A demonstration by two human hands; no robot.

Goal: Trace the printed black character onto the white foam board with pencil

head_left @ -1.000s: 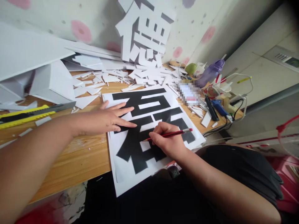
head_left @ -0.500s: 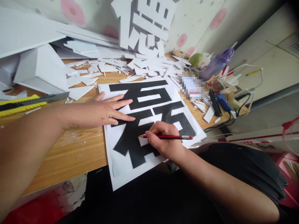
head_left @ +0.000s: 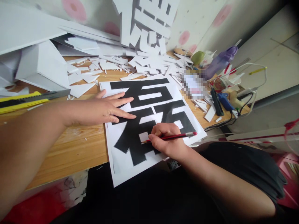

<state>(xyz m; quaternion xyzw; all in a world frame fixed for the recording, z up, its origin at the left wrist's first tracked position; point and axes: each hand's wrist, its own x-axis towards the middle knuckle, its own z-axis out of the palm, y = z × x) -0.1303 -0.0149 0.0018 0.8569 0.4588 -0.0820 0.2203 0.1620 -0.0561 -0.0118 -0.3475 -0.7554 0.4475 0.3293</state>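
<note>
A black cut-out paper character [head_left: 130,137] lies flat on a white board [head_left: 116,179], which overhangs the table's front edge. Spread out over the upper left of the paper, my left hand [head_left: 109,107] rests with its fingers apart. My right hand [head_left: 167,138] grips a red and black pencil [head_left: 178,136] with a pinkish eraser end. The pencil's tip touches the lower left edge of a small white opening in the black shape. My right fingers cover part of the character's lower middle.
White board scraps [head_left: 147,63] pile up along the back of the wooden table [head_left: 77,149]. A yellow utility knife [head_left: 35,99] lies at the left. Behind stands a large white cut-out character [head_left: 151,18]. A purple bottle [head_left: 219,62], a paper cup [head_left: 220,81] and a blue glue gun [head_left: 226,102] crowd the right.
The pencil tip has moved down along the small white opening's left edge, and its eraser end has tilted up slightly. My left hand stays on the paper. The view has shifted slightly.
</note>
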